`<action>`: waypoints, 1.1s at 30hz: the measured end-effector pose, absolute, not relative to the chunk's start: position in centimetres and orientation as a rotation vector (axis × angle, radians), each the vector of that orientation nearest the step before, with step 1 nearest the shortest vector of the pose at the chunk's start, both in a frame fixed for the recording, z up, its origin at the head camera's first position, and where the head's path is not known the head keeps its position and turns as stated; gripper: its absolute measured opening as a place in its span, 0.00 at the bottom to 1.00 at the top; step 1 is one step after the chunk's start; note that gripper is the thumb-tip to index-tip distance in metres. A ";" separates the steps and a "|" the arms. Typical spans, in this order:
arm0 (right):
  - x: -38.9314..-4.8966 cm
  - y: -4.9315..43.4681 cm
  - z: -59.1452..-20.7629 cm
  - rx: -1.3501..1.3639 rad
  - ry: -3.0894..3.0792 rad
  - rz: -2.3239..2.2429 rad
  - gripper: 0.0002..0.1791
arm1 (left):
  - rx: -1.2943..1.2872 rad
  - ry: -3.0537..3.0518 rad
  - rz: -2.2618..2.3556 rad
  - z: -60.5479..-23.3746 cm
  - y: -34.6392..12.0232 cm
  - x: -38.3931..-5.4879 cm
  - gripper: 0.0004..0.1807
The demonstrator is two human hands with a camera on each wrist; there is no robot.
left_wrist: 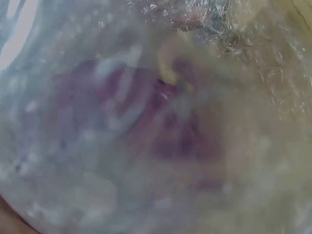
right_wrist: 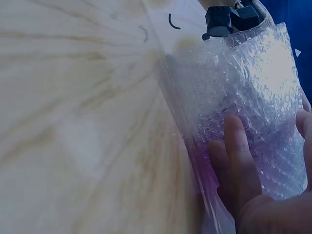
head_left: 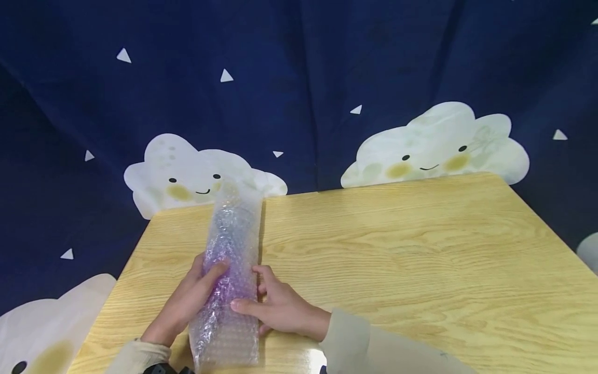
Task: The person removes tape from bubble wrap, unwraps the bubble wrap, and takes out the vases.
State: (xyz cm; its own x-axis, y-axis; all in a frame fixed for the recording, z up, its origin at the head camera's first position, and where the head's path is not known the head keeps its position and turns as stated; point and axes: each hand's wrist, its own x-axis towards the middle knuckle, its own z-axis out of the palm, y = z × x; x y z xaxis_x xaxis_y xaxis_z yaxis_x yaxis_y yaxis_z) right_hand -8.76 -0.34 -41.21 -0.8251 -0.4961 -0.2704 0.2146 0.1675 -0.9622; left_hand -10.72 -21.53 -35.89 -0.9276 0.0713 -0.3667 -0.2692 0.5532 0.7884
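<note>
A long bubble-wrap package (head_left: pixel 232 244) extends from near the person to the far table edge, left of centre in the head view. Purple and bluish contents show through the clear wrap, their kind unclear. My left hand (head_left: pixel 189 298) grips its left side, thumb on top, other fingers largely hidden. From the right side my right hand (head_left: pixel 285 309) holds the package, its thumb over the top and its fingers at the edge. In the right wrist view, fingers (right_wrist: pixel 236 151) lie against the bubble wrap (right_wrist: pixel 243 92). Blurred wrap (left_wrist: pixel 161 122) fills most of the left wrist view.
The wood-grain table (head_left: pixel 397 259) stretches out to the right of the package. Behind it hangs a dark blue curtain (head_left: pixel 299 93) printed with white clouds and triangles. A black device (right_wrist: pixel 231 20) shows by the other wrist in the right wrist view.
</note>
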 end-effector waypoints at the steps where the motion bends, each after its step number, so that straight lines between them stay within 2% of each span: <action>1: -8.8 -0.2 -41.2 -0.273 1.909 -1.710 0.52 | -0.161 2.430 1.332 -35.9 -21.4 -10.7 0.50; 33: -8.8 5.3 -41.1 -0.294 1.905 -1.736 0.50 | -0.069 2.344 1.444 -36.0 -16.6 -10.7 0.48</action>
State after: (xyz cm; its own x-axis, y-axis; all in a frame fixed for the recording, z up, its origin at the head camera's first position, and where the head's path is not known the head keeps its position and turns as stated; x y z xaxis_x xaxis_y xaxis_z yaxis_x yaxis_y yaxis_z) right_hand -8.78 5.28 -41.07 -0.8302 -0.5023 -0.2418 0.1942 0.1460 -0.9700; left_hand -10.70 -16.58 -36.03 -0.9246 0.1569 -0.3472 -0.2394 0.4696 0.8498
